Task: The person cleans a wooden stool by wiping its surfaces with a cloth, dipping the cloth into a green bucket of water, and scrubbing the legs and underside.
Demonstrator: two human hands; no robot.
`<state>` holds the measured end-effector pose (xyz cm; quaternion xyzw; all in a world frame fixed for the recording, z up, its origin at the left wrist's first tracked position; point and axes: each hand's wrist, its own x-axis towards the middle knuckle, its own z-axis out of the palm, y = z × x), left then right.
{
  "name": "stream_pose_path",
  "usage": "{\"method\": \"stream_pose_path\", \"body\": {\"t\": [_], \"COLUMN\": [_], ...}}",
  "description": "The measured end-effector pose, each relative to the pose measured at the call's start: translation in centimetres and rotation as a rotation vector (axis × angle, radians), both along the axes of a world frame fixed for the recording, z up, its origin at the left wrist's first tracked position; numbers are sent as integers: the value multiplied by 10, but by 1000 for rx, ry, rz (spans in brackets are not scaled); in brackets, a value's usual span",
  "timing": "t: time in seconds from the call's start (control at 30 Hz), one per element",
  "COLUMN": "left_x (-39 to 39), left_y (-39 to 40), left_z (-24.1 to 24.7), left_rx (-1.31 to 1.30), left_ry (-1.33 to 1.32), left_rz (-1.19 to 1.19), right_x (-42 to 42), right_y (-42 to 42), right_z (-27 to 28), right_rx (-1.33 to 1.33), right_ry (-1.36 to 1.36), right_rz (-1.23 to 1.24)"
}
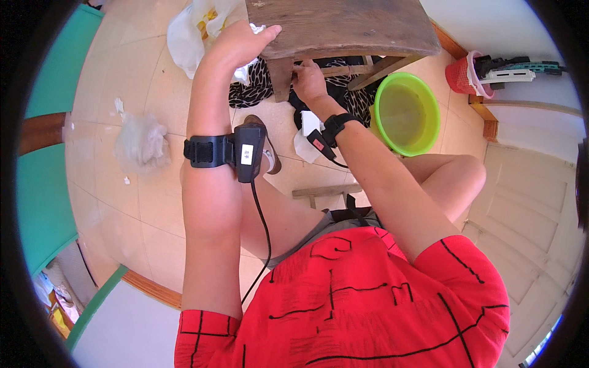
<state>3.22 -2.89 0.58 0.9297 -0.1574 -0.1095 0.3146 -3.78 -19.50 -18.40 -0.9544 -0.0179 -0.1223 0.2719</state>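
Observation:
A dark wooden stool (340,25) with a worn top and splayed legs stands before me. My left hand (237,43) is at its left corner, the thumb lying along the top edge. Crumpled white tissue (245,73) shows beside the thumb and below the palm, gripped against the wood; the fingertips are hidden. Under the seat, my right hand (311,83) reaches beside the front leg (280,80), fingers bent near its inner side. What those fingers hold, if anything, I cannot tell. Black-and-white patterned fabric (251,89) lies beneath the stool.
A lime-green basin (407,115) of cloudy water stands to the right. A red wastebasket (460,76) holds dark and white plastic pieces. White plastic bags (184,41) lie at the upper left, with a clear crumpled bag (142,142) on the tiles. A white packet (310,122) lies near my right wrist.

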Motion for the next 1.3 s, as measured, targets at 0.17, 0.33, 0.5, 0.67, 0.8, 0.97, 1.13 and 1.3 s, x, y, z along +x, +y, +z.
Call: {"method": "stream_pose_path", "body": {"t": [0.17,0.33,0.5,0.67,0.8,0.97,1.13,1.3], "left_x": [-1,-1,6,1,2,-3,-1,1], "left_y": [5,2,6,5,4,-4,2,4], "left_z": [3,5,-7,3,-3,9,2,1], "left_rx": [45,37,-38,24,-28,10,17,-37], "left_ry": [22,15,10,30,-1,-17,10,24], "left_rz": [15,6,-26,8,-9,-18,-4,10], "right_x": [-30,-39,-2,-2,-7,-13,-22,-14], "right_y": [-32,-62,0,-5,-98,-152,-89,0], "right_z": [11,8,18,0,-9,10,0,3], "right_rx": [8,-43,-12,-127,-357,-353,-253,-129], "right_ry": [-74,-187,-265,-125,-105,173,36,20], "right_rz": [-43,-354,-34,-21,-265,-474,-513,-98]}}
